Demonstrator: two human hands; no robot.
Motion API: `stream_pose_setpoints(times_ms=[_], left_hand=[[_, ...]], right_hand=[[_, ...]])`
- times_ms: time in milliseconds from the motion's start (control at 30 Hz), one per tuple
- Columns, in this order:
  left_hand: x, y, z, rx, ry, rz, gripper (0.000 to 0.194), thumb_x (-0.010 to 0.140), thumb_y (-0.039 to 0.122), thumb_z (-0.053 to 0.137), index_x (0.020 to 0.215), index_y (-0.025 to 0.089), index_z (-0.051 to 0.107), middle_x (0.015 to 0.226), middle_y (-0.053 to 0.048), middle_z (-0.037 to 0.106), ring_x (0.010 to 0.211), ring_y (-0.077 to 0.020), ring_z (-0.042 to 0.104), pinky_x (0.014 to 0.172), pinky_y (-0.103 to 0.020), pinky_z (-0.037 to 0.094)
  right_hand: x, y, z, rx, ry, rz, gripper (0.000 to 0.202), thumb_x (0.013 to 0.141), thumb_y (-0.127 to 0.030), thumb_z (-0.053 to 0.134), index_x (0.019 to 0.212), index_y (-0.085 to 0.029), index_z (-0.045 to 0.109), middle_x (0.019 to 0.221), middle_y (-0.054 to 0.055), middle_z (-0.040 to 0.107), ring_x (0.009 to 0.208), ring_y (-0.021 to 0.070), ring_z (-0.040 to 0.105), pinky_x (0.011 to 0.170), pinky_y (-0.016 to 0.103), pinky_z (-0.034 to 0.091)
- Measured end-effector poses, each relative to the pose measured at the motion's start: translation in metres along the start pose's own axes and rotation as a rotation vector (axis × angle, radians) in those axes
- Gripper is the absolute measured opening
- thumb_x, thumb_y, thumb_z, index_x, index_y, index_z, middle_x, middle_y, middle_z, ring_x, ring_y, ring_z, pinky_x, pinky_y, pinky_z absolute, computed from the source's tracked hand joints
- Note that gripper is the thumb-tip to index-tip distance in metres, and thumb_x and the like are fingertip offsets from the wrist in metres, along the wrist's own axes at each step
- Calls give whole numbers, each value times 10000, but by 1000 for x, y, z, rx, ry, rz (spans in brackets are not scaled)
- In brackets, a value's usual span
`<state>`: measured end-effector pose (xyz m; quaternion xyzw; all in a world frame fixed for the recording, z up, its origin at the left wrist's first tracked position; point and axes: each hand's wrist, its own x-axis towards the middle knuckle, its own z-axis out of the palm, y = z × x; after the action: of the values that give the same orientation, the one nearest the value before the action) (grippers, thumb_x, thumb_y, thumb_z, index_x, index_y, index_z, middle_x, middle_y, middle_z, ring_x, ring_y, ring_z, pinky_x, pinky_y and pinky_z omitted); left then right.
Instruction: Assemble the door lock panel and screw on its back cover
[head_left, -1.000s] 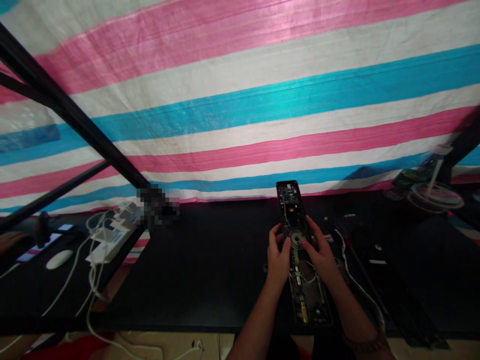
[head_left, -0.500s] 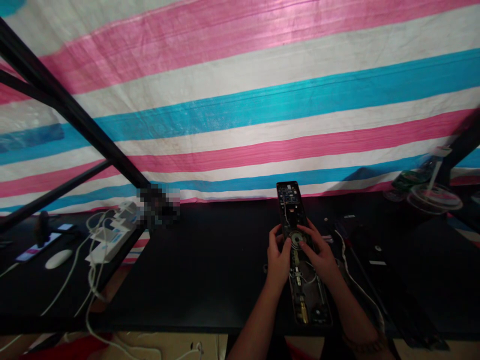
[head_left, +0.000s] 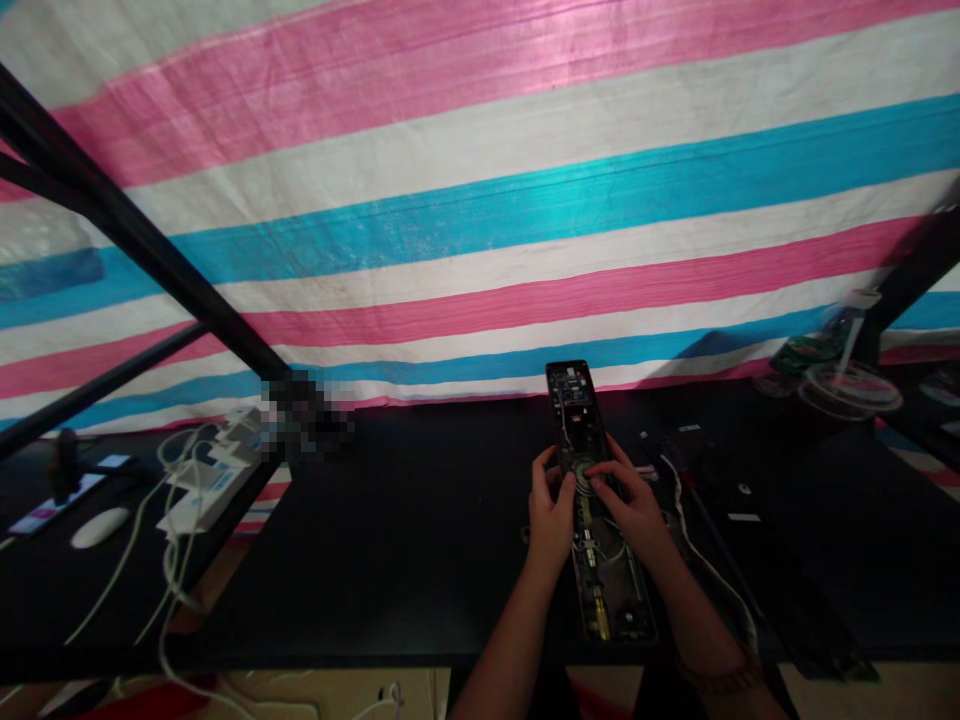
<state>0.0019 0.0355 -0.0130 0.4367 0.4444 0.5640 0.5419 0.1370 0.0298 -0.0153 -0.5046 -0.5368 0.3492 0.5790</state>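
A long, dark, open device housing [head_left: 606,590] lies at the front of the black table, with a circuit board [head_left: 571,385] at its far end and brass-coloured parts near its close end. My left hand [head_left: 551,505] grips the left edge of the housing, its thumb by a round part [head_left: 584,476] in the middle. From the right, my right hand [head_left: 632,500] curls over the other edge, fingers on that round part. Whether its fingertips pinch anything small is hidden.
The black table [head_left: 390,530] carries a dark long panel [head_left: 772,560] and a pale cable [head_left: 701,550] on the right. Behind them are a plastic cup [head_left: 850,388] and a bottle [head_left: 810,350]. A power strip [head_left: 202,495], mouse [head_left: 100,527] and phone [head_left: 60,502] lie left.
The whole view has shifted slightly, so things appear a little farther left. The fingers of my right hand have moved a little over the round part; both hands stay on the housing.
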Motion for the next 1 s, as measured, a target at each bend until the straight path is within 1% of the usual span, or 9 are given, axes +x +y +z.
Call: stream_pose_setpoints(times_ms=[267,433,667,867,1000], left_hand=[[0,3,0,3,9,-5,470,900,410,664,1308,226,521,1072,-82,735,992,-222,713,868,-347,543],[-1,4,0,5,15,-25,473,894,417,663,1306,233,524,1070,-74,736,989,-223,718,868,-351,551],[-1,7,0,-11,0,-34,496,889,419,660,1316,224,503,1091,-87,736,1009,-230,712,871,-356,547],[0,6,0,-22,7,-25,489,875,417,682,1300,231,527,1067,-81,741,996,-235,713,883,-369,549],[0,5,0,-22,8,-25,483,874,417,683,1299,239,535,1069,-81,741,1000,-240,716,894,-383,552]], right_hand=[[-1,-1,0,2,-19,7,200,867,-418,686,907,-245,779,1613,92,416,1467,317,417,1210,484,304],[-1,-2,1,0,-10,5,209,866,-436,688,888,-244,767,1591,90,450,1460,304,427,1217,478,286],[-1,-5,1,-9,-6,-2,188,876,-407,672,896,-241,757,1588,94,452,1455,303,435,1206,473,302],[0,-6,1,1,-7,-1,178,857,-403,685,864,-242,762,1587,91,456,1452,313,440,1186,467,340],[1,-5,2,-7,-4,-2,181,864,-407,677,864,-242,752,1585,90,458,1443,313,451,1198,475,314]])
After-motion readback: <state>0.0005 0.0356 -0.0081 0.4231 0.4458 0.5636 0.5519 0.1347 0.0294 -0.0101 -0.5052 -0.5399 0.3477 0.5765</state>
